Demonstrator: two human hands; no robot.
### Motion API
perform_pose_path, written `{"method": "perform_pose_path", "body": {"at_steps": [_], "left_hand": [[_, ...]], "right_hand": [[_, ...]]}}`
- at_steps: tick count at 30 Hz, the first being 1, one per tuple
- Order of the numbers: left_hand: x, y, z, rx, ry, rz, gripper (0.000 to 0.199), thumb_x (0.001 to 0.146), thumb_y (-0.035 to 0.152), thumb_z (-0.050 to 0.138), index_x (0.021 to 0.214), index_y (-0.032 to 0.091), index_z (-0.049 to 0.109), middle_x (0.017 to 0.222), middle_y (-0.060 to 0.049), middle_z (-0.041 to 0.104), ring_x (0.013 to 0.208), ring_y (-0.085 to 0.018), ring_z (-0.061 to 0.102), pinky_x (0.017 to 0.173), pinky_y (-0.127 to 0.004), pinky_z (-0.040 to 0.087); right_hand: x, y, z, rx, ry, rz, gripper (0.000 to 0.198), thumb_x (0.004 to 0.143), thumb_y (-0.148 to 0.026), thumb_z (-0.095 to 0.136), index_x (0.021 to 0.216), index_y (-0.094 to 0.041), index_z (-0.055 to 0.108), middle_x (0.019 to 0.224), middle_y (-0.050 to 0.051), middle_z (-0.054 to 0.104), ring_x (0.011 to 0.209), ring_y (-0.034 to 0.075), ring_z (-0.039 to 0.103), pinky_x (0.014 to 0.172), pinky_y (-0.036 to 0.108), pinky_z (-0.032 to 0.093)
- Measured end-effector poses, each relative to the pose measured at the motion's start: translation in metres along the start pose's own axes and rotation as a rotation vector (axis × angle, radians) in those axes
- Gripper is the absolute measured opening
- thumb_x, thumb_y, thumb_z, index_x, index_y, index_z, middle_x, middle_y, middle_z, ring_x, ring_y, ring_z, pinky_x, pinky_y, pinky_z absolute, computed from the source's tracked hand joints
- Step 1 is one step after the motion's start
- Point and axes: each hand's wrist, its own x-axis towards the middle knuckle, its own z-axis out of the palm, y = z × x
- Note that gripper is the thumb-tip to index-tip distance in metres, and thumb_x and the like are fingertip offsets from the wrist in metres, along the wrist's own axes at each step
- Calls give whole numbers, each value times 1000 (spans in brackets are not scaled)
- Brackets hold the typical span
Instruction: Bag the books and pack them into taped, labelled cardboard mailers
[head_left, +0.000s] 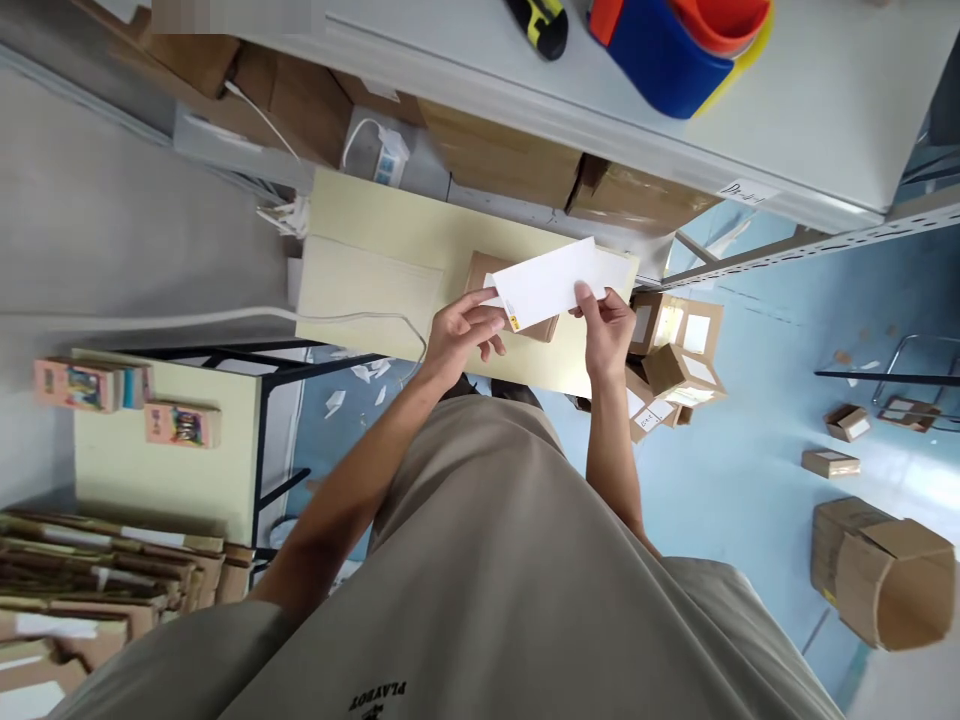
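Note:
My right hand (606, 325) pinches a white paper slip (546, 282) between thumb and fingers. The slip is tilted and has a small yellow-orange mark at its lower left corner. Beside that left end is my left hand (466, 335), its fingers apart and one fingertip at the slip's edge; whether it presses on the paper I cannot tell. Below the slip, a small brown cardboard box (541, 331) lies on the pale yellow table (367, 285), mostly covered from view. Another white piece (613, 268) shows behind the slip, near my right fingers.
A grey shelf (465, 60) above the table carries a black-and-yellow tool (546, 28) and a blue, red and yellow holder (660, 60). A white cable (262, 313) crosses the table's left side. Cardboard boxes (679, 350) stand at right; books (180, 424) and flattened cartons (105, 580) are at left.

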Motion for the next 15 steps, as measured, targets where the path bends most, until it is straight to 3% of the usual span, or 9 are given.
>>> {"method": "perform_pose_path", "body": {"at_steps": [5,15], "left_hand": [[-12,1,-9,-90,-73,7,37,88,59,84,101,25,85,102,-12,88,59,-19,74,50,-33,56],[-22,13,-49,-282,-119,126,31,77,44,94,86,17,81,84,-11,86,50,-11,60,48,-25,50]], "right_hand": [[-10,-17,7,16,-38,-54,52,108,-74,68,86,-27,71,86,3,75,92,21,80,83,34,66],[-23,-55,43,80,-12,-93,60,99,-82,78,83,-25,69,76,-1,67,83,18,73,81,33,62]]}}
